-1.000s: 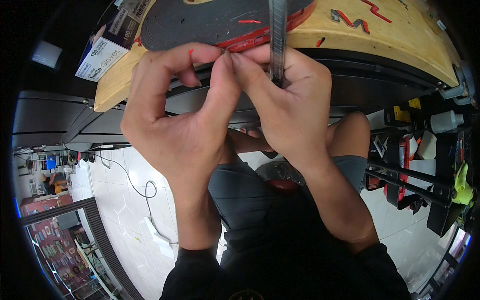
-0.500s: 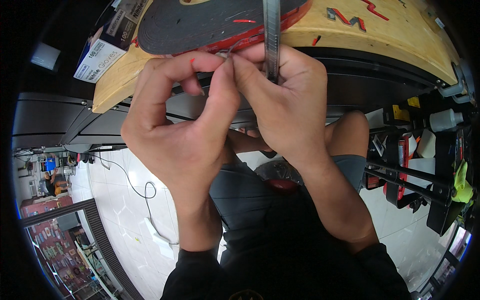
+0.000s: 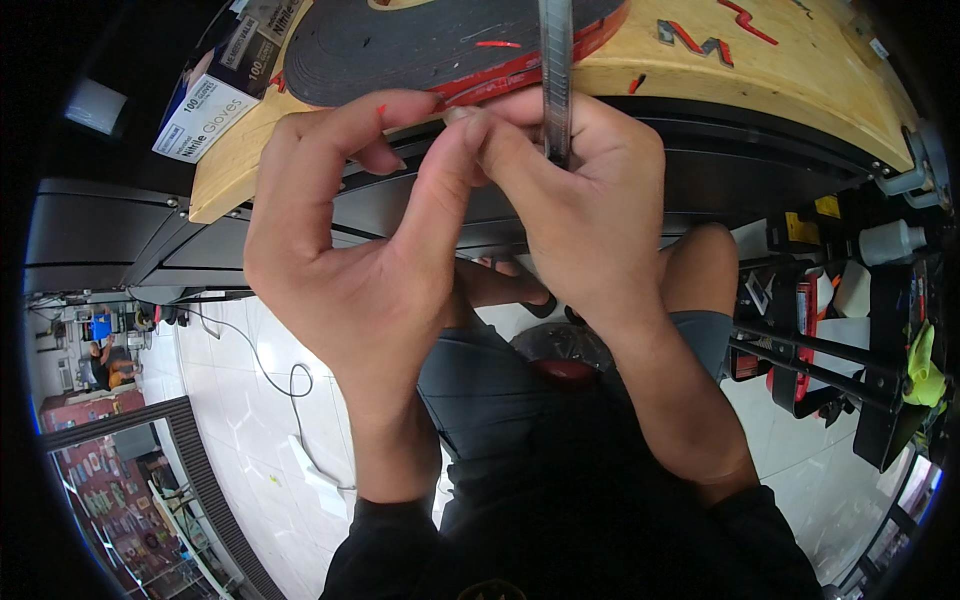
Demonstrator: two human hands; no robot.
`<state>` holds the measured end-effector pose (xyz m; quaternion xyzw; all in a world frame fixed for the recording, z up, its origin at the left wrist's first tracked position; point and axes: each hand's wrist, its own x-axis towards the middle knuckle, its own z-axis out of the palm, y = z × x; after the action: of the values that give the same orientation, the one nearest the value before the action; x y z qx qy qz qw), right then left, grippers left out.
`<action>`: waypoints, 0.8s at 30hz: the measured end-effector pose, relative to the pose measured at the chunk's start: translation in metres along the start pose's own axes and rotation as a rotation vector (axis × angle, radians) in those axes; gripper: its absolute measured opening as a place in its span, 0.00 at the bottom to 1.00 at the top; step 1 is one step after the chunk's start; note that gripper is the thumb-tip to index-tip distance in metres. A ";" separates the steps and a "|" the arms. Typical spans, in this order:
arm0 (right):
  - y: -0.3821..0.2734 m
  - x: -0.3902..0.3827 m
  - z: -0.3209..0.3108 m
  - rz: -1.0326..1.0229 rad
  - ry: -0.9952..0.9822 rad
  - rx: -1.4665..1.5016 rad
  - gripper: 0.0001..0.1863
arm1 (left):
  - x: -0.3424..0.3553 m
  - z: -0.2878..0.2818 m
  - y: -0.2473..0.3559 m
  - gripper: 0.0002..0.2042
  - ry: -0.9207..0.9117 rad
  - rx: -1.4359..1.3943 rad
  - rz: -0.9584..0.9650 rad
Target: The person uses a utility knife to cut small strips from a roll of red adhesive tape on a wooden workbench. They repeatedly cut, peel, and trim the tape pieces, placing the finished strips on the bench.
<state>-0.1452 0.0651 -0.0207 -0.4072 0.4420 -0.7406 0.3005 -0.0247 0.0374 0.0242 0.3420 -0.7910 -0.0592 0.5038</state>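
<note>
My left hand (image 3: 350,220) and my right hand (image 3: 595,215) meet thumb to thumb before the table edge. Whatever their fingertips pinch is too small and covered to make out. The left thumb presses against the right thumb and index, while the left index finger curls above, a red scrap (image 3: 381,115) stuck on it. A long, slim grey metal tool (image 3: 556,70) stands upward, tucked between my right hand's fingers; its kind is unclear. Just behind the fingertips lies a large roll of black tape (image 3: 430,50) with a red outer layer, a red sliver (image 3: 498,44) on top.
On the wooden table (image 3: 800,110), a grey-and-red M-shaped piece (image 3: 695,42) and a red zigzag strip (image 3: 748,20) lie at right. A glove box (image 3: 215,100) stands at left. A black cart (image 3: 840,340) with tools and bottles is at my right. A cable (image 3: 260,365) trails across the floor.
Both hands and the view have shifted slightly. The left index tip has lifted off the thumb, and the thin greyish bit seen between the fingertips is now hidden.
</note>
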 end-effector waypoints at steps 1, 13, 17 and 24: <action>-0.002 0.000 -0.002 -0.011 0.005 -0.011 0.07 | 0.001 0.000 0.000 0.08 -0.003 0.004 0.006; -0.008 0.004 -0.005 -0.054 -0.012 -0.050 0.07 | 0.013 0.000 -0.005 0.05 -0.061 0.034 0.111; -0.015 0.004 -0.007 0.037 -0.032 -0.067 0.08 | 0.018 -0.004 -0.007 0.06 -0.109 0.035 0.123; -0.022 0.006 -0.012 0.121 -0.030 -0.071 0.09 | 0.031 -0.009 -0.008 0.05 -0.245 -0.007 0.140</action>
<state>-0.1605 0.0749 -0.0027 -0.4012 0.4874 -0.6986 0.3368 -0.0211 0.0149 0.0489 0.2743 -0.8684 -0.0679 0.4074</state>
